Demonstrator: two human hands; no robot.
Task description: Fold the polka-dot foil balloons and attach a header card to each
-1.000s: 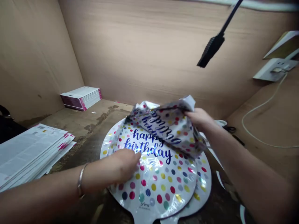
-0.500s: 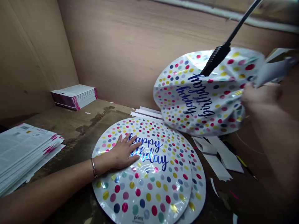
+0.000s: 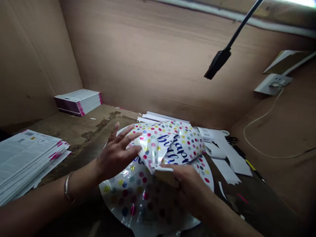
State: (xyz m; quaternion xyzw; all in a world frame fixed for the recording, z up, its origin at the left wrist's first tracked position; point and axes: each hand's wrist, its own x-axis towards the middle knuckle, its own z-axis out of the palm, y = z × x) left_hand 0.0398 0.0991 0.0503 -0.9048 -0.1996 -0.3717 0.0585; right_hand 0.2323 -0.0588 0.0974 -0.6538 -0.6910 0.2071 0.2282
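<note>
A flat foil balloon (image 3: 182, 141) with coloured dots and blue "happy birthday" lettering lies bent and partly folded on top of other flat balloons. My right hand (image 3: 187, 184) pinches it at its near end, where a white tab sticks out. Spread out above the pile, my left hand (image 3: 116, 154) has its fingertips at the left edge of the held balloon; whether they touch it I cannot tell. Beneath both hands rests another dotted balloon (image 3: 133, 210), its lettering mostly covered. A metal bangle (image 3: 67, 187) circles my left wrist.
Stacks of printed cards stand at the left (image 3: 27, 158) and at the back left (image 3: 79, 98). Paper strips (image 3: 232, 158) and a yellow-and-black tool (image 3: 250, 164) lie on the right. A black plug end (image 3: 217, 64) hangs on a cable overhead. A socket (image 3: 273, 84) sits on the wall.
My right hand has brought the held balloon down from the upper right onto the pile. My left hand, flat on the pile before, has lifted and turned.
</note>
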